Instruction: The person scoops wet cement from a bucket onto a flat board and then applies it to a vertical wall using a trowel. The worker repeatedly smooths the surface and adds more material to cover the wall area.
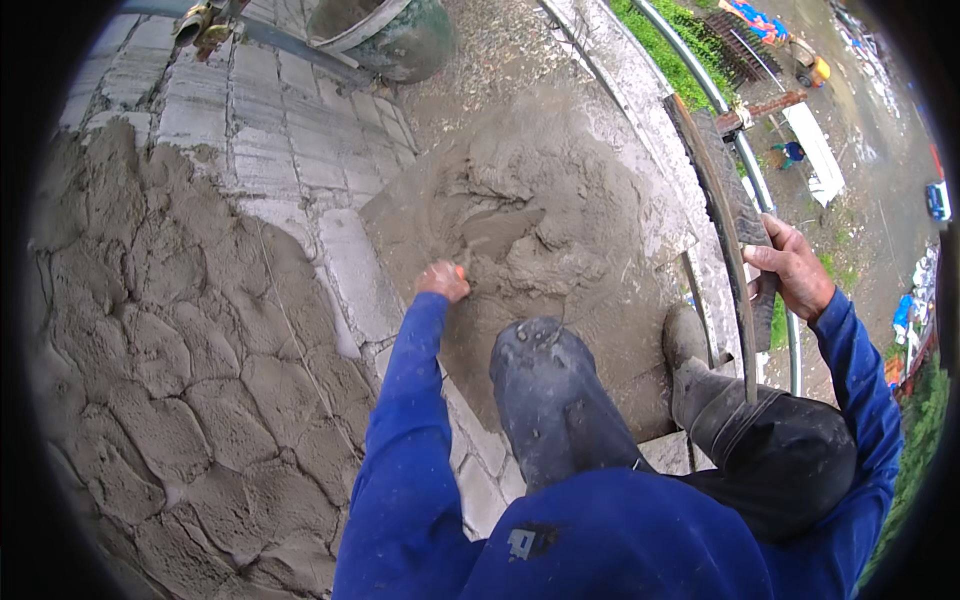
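Note:
My left hand (443, 281) is closed round the orange handle of a trowel. The trowel's mortar-coated blade (505, 230) lies in a heap of wet grey mortar (590, 210) on the floor slab. To the left, wet mortar (190, 330) covers the block wall in overlapping trowelled patches. My right hand (795, 268) grips the edge of a dark weathered board (742, 190) at the outer side, beside a metal pipe (757, 180). Its fingertips are partly hidden behind the board.
A mortar-stained bucket (395, 40) stands at the upper left, by bare blockwork (285, 130). My boots (685, 340) are on the slab near its edge. A wooden strip (715, 220) runs along that edge. Far below lie muddy ground (860, 250) and a person (792, 153).

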A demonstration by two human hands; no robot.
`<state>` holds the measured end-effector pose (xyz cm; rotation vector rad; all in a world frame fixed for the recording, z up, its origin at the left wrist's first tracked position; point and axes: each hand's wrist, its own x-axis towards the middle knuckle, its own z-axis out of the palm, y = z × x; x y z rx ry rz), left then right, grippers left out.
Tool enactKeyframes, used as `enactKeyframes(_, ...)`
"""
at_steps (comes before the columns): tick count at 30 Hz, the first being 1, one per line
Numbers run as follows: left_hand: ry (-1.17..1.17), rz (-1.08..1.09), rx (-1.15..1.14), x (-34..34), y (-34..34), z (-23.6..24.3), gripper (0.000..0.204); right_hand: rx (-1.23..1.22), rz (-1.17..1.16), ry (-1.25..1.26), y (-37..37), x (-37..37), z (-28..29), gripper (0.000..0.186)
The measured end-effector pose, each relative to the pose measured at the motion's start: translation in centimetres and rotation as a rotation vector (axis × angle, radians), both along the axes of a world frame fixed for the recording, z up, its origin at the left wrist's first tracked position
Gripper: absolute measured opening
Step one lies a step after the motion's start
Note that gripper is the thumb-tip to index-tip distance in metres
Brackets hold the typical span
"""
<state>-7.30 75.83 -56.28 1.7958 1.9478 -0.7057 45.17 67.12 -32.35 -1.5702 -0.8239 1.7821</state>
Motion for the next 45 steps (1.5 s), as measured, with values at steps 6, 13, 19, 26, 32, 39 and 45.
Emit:
enactKeyframes(6,0.023,0.137,0.059,-3.0,-6.9,2.1,0.034,0.02,-0.068,-0.065,-2.7,2.8,1.1,0.05)
enactKeyframes(13,-0.029,0.577,0.105,-15.5,-2.8,-3.5,0.036,0.06,-0.192,-0.079,-3.6,4.5,0.3,0.049)
enactKeyframes(19,-0.261,0.11,0.038,-4.2,2.3,-5.4,0.03,0.11,-0.198,-0.104,-3.6,3.8,-0.2,0.048)
enactKeyframes(26,-0.261,-0.133,0.069,3.6,-4.7,4.3,0.032,0.073,-0.04,-0.019,-0.5,0.4,2.2,0.048)
enactKeyframes(32,-0.299,-0.19,-0.014,3.5,-5.3,12.1,0.031,0.062,-0.016,-0.016,0.1,0.7,1.9,0.048)
enactKeyframes(39,-0.104,-0.16,-0.165,0.0,-1.2,0.4,0.032,0.043,0.052,0.038,0.9,-1.4,0.7,0.055)
enactKeyframes(45,0.065,0.204,-0.088,-8.4,-7.7,-1.6,0.039,0.019,-0.011,0.009,-1.5,0.9,0.5,0.046)
